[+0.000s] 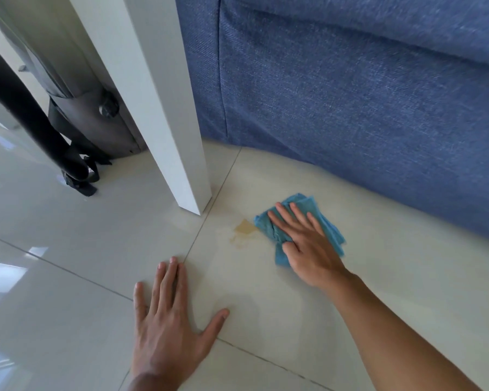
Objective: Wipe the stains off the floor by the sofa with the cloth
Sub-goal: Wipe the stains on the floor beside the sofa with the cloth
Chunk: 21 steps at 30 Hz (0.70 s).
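A folded blue cloth [326,224] lies on the pale tiled floor [266,300] just in front of the blue sofa [350,88]. My right hand [302,241] presses flat on the cloth, thumb hooked around its near edge. A tan stain [244,229] with a fainter smear below it sits on the tile just left of the cloth, uncovered. My left hand [167,320] rests flat on the floor nearer to me, fingers spread, holding nothing.
A white table leg [178,136] stands on the floor left of the stain, close to the sofa's corner. Behind it are a grey appliance base [96,114] and a black tube [26,114] with straps. Grout lines cross the glossy tiles.
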Tool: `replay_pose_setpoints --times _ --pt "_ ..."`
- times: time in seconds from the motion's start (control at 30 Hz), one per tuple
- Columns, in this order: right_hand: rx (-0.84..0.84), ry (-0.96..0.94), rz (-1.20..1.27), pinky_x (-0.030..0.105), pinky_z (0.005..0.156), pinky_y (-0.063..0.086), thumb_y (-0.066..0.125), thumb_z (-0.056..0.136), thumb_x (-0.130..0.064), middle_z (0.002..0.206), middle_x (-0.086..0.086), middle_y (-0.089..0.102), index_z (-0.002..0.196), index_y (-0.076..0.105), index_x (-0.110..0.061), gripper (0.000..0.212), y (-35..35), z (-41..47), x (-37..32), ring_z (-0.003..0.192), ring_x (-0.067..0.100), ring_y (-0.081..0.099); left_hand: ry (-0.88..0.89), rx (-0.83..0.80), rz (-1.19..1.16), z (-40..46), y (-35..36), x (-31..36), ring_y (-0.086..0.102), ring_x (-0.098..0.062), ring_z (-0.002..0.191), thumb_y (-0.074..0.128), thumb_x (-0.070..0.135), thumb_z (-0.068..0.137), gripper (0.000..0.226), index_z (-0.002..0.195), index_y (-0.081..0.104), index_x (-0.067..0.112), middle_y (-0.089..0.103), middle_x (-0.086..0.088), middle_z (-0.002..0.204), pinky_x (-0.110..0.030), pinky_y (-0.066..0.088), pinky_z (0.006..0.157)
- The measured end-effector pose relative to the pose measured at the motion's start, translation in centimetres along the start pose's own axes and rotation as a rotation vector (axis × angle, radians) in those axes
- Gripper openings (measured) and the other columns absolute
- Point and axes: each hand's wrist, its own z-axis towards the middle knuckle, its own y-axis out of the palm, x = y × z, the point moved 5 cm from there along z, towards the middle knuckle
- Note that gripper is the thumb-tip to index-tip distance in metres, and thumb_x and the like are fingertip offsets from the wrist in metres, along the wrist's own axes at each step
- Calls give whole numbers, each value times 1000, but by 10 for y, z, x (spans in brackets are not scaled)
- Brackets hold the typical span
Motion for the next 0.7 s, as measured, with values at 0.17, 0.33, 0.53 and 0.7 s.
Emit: replay_pose_setpoints --times 0.17,0.33,0.53,0.7 --pt "61 209 -73 37 123 -10 20 93 -30 166 -19 -5 158 9 -38 67 -5 33 1 151 3 -14 9 -6 -3 0 1 0 13 -20 154 38 88 77 113 154 28 6 20 -6 166 -56 11 122" --pt "21 163 -88 37 122 -13 23 98 -29 165 -19 -10 158 4 -38 64 0 43 -8 150 4 -18 3 -5 6 2 0 1 11 -20 154 36 89 77 113 154 31 6 20 -5 166 -53 8 122" --pt "10 149 -95 33 122 -11 20 91 -32 161 -28 -12 156 5 -45 68 -7 3 22 147 -4 -20 0 -3 1 0 -1 0 10 -20 155 38 89 77 114 155 29 6 19 -5 166 -55 9 122" --pt "34 253 -140 38 123 -10 15 90 -33 166 -18 -10 158 1 -38 70 -5 42 6 151 6 -16 -2 5 2 2 0 0 12 -20 154 36 89 77 113 153 33 5 21 -6 166 -55 11 121"
